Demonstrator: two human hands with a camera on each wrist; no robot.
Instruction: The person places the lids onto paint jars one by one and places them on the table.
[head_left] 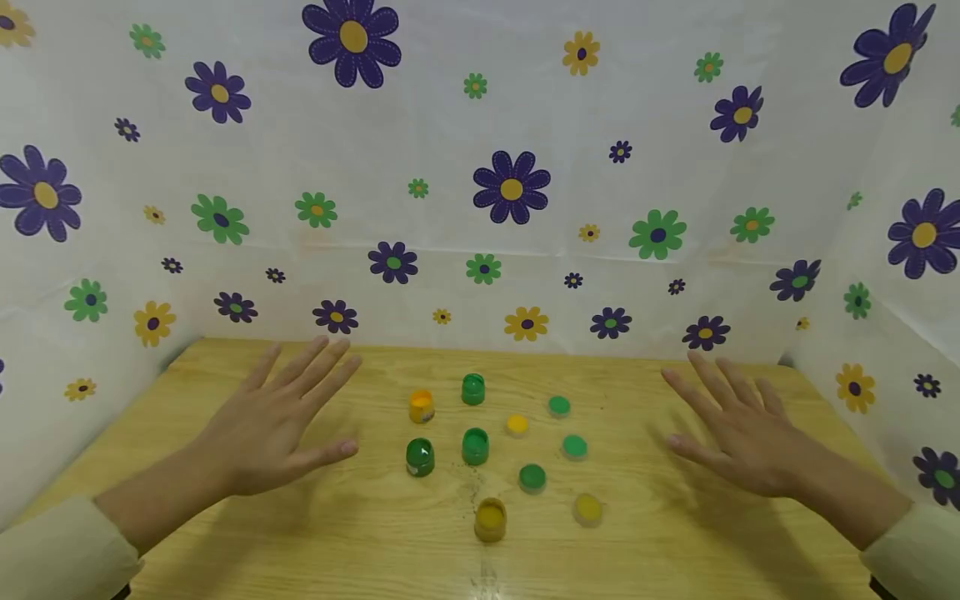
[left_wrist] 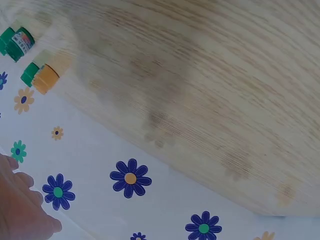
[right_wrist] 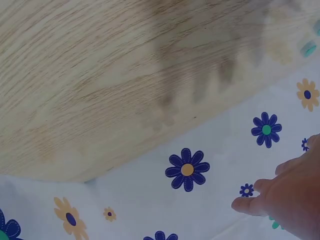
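Note:
My left hand point(head_left: 273, 425) hovers over the left of the table with its fingers spread, holding nothing. On the right, my right hand point(head_left: 750, 433) is likewise spread above the table and holds nothing. Between them stand uncapped paint jars: an orange jar point(head_left: 422, 406), a green jar point(head_left: 473, 389), a dark green jar point(head_left: 420, 457), another green jar point(head_left: 476, 447) and a dull yellow jar point(head_left: 491, 520). Right of the jars lie the lids: a yellow lid point(head_left: 517, 425), green lids point(head_left: 575, 447) and a dull yellow lid point(head_left: 588, 509). The orange jar is nearest my left hand.
A wooden table point(head_left: 360, 550) carries everything. White cloth point(head_left: 420, 125) printed with flowers rises behind it and along both sides. Dark smudges point(head_left: 474, 483) mark the wood near the middle jars.

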